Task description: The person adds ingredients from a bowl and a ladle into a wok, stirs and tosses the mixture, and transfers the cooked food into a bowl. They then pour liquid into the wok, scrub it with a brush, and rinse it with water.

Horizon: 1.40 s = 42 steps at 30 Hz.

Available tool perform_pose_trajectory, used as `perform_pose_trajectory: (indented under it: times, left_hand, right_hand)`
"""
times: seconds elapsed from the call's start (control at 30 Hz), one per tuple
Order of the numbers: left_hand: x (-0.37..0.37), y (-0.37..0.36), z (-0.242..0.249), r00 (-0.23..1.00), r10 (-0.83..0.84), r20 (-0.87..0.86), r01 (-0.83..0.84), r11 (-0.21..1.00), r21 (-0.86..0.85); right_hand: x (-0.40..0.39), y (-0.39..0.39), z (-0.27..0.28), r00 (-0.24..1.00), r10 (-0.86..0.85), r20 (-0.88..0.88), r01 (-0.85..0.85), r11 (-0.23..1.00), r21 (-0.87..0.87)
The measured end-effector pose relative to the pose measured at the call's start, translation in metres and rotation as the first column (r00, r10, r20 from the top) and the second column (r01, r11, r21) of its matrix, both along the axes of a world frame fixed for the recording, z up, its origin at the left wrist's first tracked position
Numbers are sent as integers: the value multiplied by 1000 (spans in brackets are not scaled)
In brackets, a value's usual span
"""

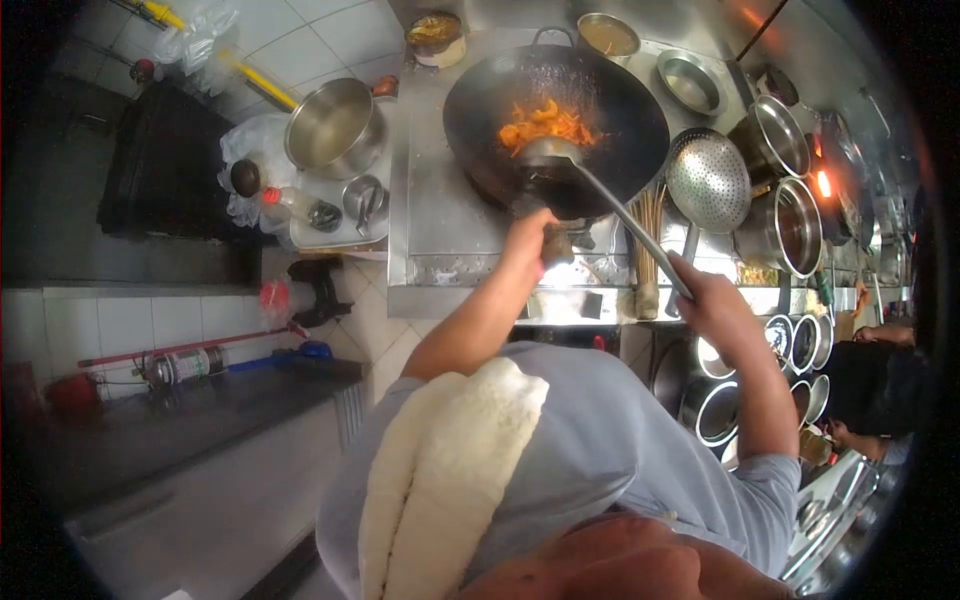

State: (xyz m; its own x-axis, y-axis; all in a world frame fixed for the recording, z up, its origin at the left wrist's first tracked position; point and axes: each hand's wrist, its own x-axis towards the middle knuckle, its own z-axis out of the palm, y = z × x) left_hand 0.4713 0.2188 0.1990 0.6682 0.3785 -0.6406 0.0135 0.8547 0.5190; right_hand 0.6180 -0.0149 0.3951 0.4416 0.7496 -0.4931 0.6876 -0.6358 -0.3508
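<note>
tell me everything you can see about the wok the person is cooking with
The wok is wide, round and deep, dark and metallic-looking, with a loop handle at its far rim. It sits on a steel-looking cooktop; its underside is hidden. Pale streaks mark its far inner wall, and orange food lies around its middle. A metal ladle, held by the right hand, reaches into it beside the food. The left hand is at its near edge, its exact grip unclear.
</note>
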Motion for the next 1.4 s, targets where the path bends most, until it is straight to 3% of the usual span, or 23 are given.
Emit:
perform_pose_trajectory:
  times: [0.1,0.17,0.2,0.23,0.3,0.33,0.4,0.47,0.5,0.57,0.6,0.67,0.7,0.8,0.83,0.9,1.03,1.1,1.23,1.3,1.33,1.37,1.4]
  left_hand:
    - [-31,-30,9,992,-74,-98,74,997,-8]
    - [-56,-68,-11,998,36,46,-43,987,157]
    - [-52,-61,-13,998,31,54,-40,985,165]
    - [-56,-62,-16,1000,19,8,-20,996,92]
    - [-62,-50,-20,998,-57,-18,56,998,-23]
    - [-48,-35,31,988,-48,-144,52,998,28]
    - [-22,-5,-5,1000,-10,18,12,996,-84]
    - [-4,2,0,992,94,90,-86,993,-84]
    - [3,3,0,976,150,157,-130,983,-128]
    - [9,5,10,978,161,133,-142,979,-145]
    - [12,6,15,979,174,109,-155,975,-161]
    - [19,13,-6,982,165,95,-150,978,-146]
    - [22,17,-21,984,165,75,-153,979,-137]
    - [29,28,-48,998,41,55,-36,994,-99]
    - [21,19,-47,998,44,48,-39,994,-105]
    - [8,-5,6,984,162,-79,-169,982,-87]
    - [-26,-44,60,975,195,-108,-208,970,-124]
    - [-18,-26,15,995,95,-34,-99,989,-111]
    - [-48,-46,9,988,-27,-150,32,999,32]
    - [-68,-78,-30,990,131,-61,-113,965,236]
    - [-67,-73,-29,990,131,-61,-113,965,238]
    - [-73,-73,-28,995,72,-72,-57,981,186]
    - [-83,-76,-25,996,11,-85,0,992,127]
  right_hand:
    - [6,7,-73,986,20,167,-41,991,124]
    - [2,-8,-104,962,-4,274,-21,996,88]
    - [-6,-19,-107,963,-58,263,-21,958,287]
    - [-9,-28,-106,965,-53,259,-22,960,279]
    - [-21,-47,-103,986,-163,40,130,894,428]
    - [-26,-53,-99,974,-224,-27,222,928,299]
    - [-38,-68,-108,974,-222,-41,221,896,385]
    - [-44,-72,-120,981,-189,-35,178,823,539]
    - [-42,-71,-119,981,-190,-35,178,824,539]
    - [-36,-59,-107,929,-334,-160,370,855,363]
    - [-32,-54,-95,927,-340,-159,375,852,365]
    - [-20,-43,-64,885,-413,-214,449,879,162]
    - [-14,-43,-53,885,-416,-211,452,876,168]
    - [1,-35,-5,944,-326,-54,329,943,55]
    - [13,-46,-9,965,-252,-72,259,957,128]
    - [22,-49,14,997,8,76,-11,999,31]
    - [9,-38,31,985,130,116,-127,991,-35]
    - [8,-19,9,985,99,142,-83,990,-115]
    - [7,-4,-91,955,8,297,-37,995,93]
    - [4,-15,-83,968,-46,247,-11,974,225]
    - [2,-22,-76,981,-82,174,21,944,328]
    - [1,-24,-55,983,-80,167,24,948,318]
    - [-1,-29,-20,991,-112,77,95,976,196]
